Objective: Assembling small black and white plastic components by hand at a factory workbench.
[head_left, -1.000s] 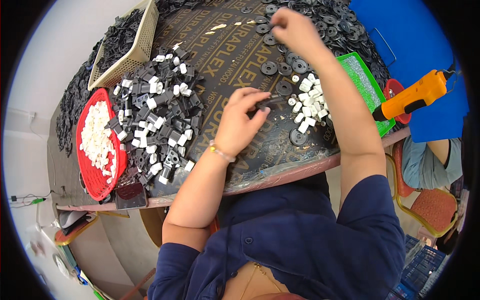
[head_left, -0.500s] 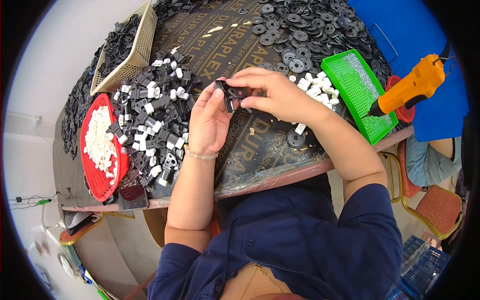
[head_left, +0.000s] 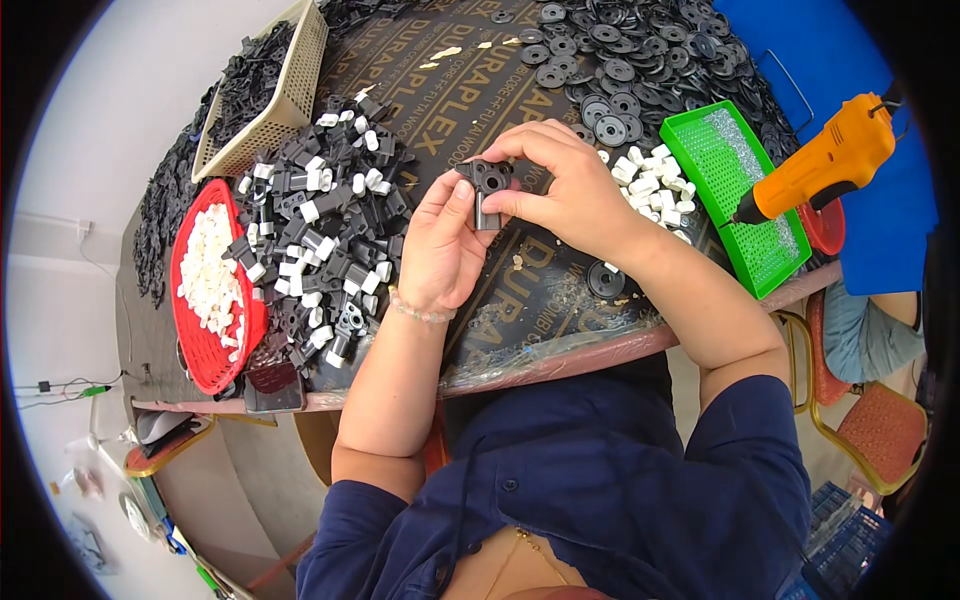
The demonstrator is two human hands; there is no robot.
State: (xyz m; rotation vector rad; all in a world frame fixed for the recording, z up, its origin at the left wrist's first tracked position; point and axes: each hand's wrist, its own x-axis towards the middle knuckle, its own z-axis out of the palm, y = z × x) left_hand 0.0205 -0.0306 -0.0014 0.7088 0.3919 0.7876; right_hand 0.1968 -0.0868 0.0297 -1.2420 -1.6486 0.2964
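Note:
Between both hands, over the middle of the table, is a black plastic bracket-like part [head_left: 491, 180] with round holes and a straight stem. My left hand [head_left: 440, 225] is closed on its left side, thumb in front. My right hand [head_left: 565, 185] pinches its right side with thumb and fingers. Left of my left hand lies a heap of black parts with white caps [head_left: 320, 230]. To the right of my right hand sits a small pile of white caps [head_left: 655, 185], and a single black disc [head_left: 605, 280] lies below them.
A green tray [head_left: 690, 130] of small metal pieces stands at right, an orange electric screwdriver [head_left: 825, 165] above it. Black discs [head_left: 640, 60] cover the far right. A red basket [head_left: 190, 340] of white pieces and a beige crate [head_left: 300, 90] of black parts stand at left.
The black part has turned in my fingers, so its holes and stem now show. Both hands have shifted slightly right in the picture, along with the whole table scene.

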